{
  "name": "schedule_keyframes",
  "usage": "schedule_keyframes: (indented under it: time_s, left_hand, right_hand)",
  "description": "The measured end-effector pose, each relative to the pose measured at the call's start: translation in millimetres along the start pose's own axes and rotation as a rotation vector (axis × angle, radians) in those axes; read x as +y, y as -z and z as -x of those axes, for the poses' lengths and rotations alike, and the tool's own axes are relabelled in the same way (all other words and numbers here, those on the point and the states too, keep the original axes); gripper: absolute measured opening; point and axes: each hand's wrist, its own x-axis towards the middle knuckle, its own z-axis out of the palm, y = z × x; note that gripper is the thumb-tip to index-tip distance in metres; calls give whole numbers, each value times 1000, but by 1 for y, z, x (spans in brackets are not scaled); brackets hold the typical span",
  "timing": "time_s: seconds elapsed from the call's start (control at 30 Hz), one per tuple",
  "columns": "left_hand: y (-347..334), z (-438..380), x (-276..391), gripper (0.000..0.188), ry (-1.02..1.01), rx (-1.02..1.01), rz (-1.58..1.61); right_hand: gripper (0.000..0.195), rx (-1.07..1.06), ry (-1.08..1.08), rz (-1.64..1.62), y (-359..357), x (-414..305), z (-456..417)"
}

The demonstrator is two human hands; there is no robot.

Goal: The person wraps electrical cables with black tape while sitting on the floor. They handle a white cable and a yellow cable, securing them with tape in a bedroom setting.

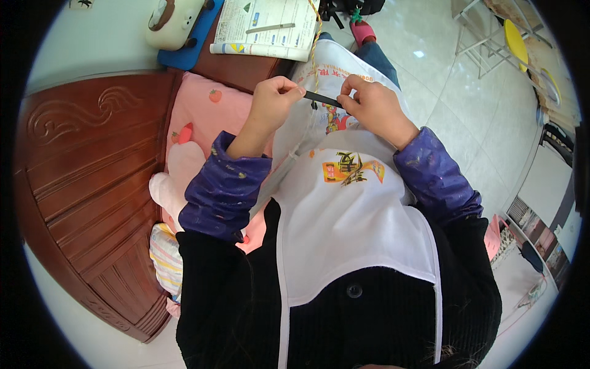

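Note:
A thin black strip (pixel 323 98) spans the gap between my two hands, above my lap. My left hand (pixel 272 102) pinches one end between thumb and fingers. The other end is pinched by my right hand (pixel 375 110), whose fingers hide its tip. Beneath lies a white apron (pixel 350 203) with printed writing and a cartoon, spread over my lap. A yellow twisted cord (pixel 315 57) hangs down behind the strip, and a small dark piece shows near its lower end. Purple sleeve covers (pixel 226 187) wrap both forearms.
On a brown wooden cabinet (pixel 235 69) lie an open workbook (pixel 272 44) and a grey pen (pixel 270 28). A cream tissue box (pixel 177 34) stands beside them on a blue board (pixel 177 60). Left are a headboard (pixel 101 184), pink bedding (pixel 212 110) and a plush toy (pixel 182 163).

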Motion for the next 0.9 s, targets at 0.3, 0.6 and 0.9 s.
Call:
schedule_keyframes:
  time_s: [0.3, 0.6, 0.9]
  left_hand:
    - [-22, -8, -29, 11, 386, 80, 69]
    - [-33, -11, -25, 10, 440, 64, 63]
    - [-35, -9, -22, 10, 435, 78, 118]
  right_hand:
    - [10, 111, 100, 208, -30, 27, -22]
    - [22, 96, 27, 193, -33, 35, -14]
    - [21, -140, -32, 173, -31, 37, -11]
